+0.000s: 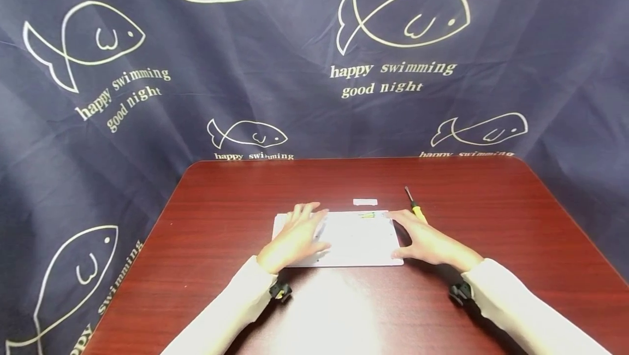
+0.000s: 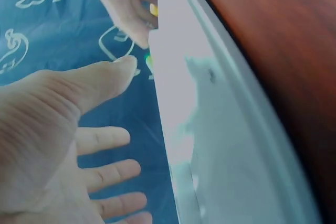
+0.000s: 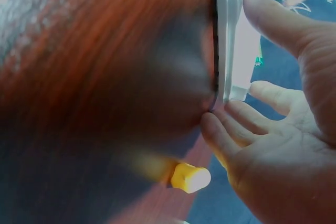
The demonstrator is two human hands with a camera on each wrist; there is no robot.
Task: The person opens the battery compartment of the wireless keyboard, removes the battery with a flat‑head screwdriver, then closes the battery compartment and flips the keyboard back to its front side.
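A white slab that looks like a keyboard lying underside up (image 1: 361, 243) rests on the table, with yellow-green batteries (image 1: 366, 215) in an uncovered slot at its far edge. Over its left end my left hand (image 1: 295, 237) spreads its fingers; in the left wrist view, the thumb (image 2: 107, 80) stands apart from the white surface. My right hand (image 1: 429, 240) is at the right end, thumb by the near corner and index finger by the far one. Seen from the right wrist, its relaxed fingers (image 3: 252, 116) touch the end edge. A small white cover (image 1: 365, 202) lies just behind.
A screwdriver (image 1: 416, 207) with a yellow handle lies just beyond the right hand. The dark red wooden table (image 1: 221, 185) ends at a blue curtain (image 1: 314, 98) printed with fish. Black wrist cameras (image 1: 460, 293) sit under both white sleeves.
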